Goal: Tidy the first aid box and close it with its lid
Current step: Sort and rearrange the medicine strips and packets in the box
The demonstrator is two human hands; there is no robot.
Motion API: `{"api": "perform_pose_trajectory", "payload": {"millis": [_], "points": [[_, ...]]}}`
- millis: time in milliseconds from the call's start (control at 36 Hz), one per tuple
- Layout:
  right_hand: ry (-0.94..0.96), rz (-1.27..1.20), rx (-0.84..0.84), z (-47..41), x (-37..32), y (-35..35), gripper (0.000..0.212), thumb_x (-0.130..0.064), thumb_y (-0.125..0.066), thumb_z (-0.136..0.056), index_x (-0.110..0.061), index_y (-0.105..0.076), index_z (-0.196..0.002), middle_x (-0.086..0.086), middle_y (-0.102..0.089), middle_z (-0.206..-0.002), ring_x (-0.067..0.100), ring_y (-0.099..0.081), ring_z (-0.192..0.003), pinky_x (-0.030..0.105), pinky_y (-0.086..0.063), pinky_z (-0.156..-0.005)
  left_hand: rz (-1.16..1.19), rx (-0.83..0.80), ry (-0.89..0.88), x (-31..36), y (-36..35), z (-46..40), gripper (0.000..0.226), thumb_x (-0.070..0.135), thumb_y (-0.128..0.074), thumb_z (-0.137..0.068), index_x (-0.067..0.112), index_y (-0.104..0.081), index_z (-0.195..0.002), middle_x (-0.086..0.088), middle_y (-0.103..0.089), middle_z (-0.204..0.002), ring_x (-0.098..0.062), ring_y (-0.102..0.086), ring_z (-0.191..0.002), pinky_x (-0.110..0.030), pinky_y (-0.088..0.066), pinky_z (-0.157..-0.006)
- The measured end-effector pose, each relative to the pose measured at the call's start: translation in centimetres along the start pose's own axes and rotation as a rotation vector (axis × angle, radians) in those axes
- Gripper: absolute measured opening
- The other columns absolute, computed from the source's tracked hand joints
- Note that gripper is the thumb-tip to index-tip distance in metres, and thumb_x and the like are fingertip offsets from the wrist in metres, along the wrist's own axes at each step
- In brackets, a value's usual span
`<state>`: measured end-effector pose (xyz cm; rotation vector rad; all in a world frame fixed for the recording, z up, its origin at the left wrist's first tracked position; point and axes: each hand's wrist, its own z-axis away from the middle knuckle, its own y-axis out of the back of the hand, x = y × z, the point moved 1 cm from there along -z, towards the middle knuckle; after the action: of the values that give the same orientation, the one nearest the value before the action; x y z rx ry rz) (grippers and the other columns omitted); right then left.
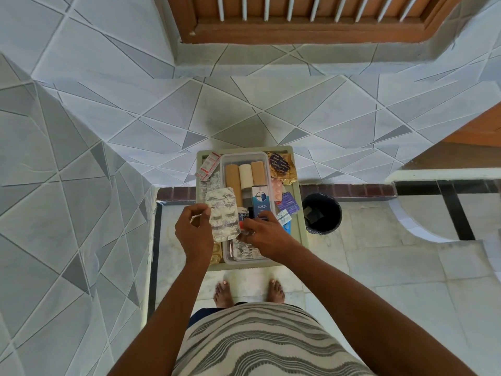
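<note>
A clear plastic first aid box (224, 169) sits on a pale green tray (301, 213). Inside it lie three bandage rolls (246, 172), a blue carton (260, 202) and silver blister strips. My left hand (193, 229) pinches a silver blister strip (223, 213) by its left edge and holds it above the box. My right hand (264, 234) reaches into the box's near half, fingers curled on small foil packs near the carton; what it grips is hidden. No lid is in view.
Loose packs lie on the tray around the box: a red-and-white plaster pack (210, 165) at the left, gold foil (280, 166) and a purple packet (289, 203) at the right. A black bin (322, 214) stands right of the tray. Tiled walls rise left and ahead.
</note>
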<state>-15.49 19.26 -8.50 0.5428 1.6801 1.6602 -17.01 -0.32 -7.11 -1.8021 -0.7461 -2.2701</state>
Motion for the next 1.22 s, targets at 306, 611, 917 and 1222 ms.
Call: {"api": "perform_pose_trajectory", "payload": {"millis": [306,611,917,1222], "points": [[-0.019,0.115,-0.043,0.5,0.7,1.1,0.038,-0.011,-0.079,-0.073,-0.023,-0.075,-0.109,-0.005,-0.073,-0.114,0.023,-0.051,-0.134,0.061,-0.026,-0.106,-0.007,0.003,-0.042,0.5,0.0,-0.3,0.009,0.015,-0.071,-0.091,0.016,-0.071,-0.1,0.001,-0.074,-0.098,-0.017,-0.071,-0.092,-0.049,-0.062,-0.078],[-0.579,-0.516,0.616,3.9,1.0,2.7,0.021,-0.004,-0.059,-0.096,-0.006,-0.065,-0.116,0.011,-0.067,-0.107,0.022,-0.065,-0.09,0.038,-0.057,-0.076,-0.183,-0.406,-0.215,2.6,-2.4,0.4,0.011,0.006,-0.076,-0.083,0.013,-0.072,-0.09,0.008,-0.074,-0.083,-0.002,-0.071,-0.076,-0.016,-0.057,-0.07],[-0.748,-0.68,0.321,3.7,-0.2,1.2,0.031,-0.027,-0.087,-0.073,-0.015,-0.075,-0.1,0.0,-0.065,-0.082,0.017,-0.061,-0.071,0.037,-0.055,-0.071,-0.455,-0.76,-0.435,1.7,-4.8,0.4,0.027,-0.011,-0.064,-0.077,0.015,-0.07,-0.078,0.005,-0.07,-0.076,-0.009,-0.066,-0.073,-0.024,-0.052,-0.066],[-0.764,-0.293,0.148,2.4,-1.5,0.7,0.065,-0.041,-0.086,-0.072,-0.018,-0.057,-0.126,0.008,-0.057,-0.119,0.027,-0.06,-0.106,0.04,-0.051,-0.089,-0.575,-0.771,-0.694,1.4,-4.8,1.1,0.02,-0.006,-0.067,-0.083,0.011,-0.075,-0.09,-0.003,-0.074,-0.097,-0.016,-0.068,-0.087,-0.031,-0.057,-0.08]]}}
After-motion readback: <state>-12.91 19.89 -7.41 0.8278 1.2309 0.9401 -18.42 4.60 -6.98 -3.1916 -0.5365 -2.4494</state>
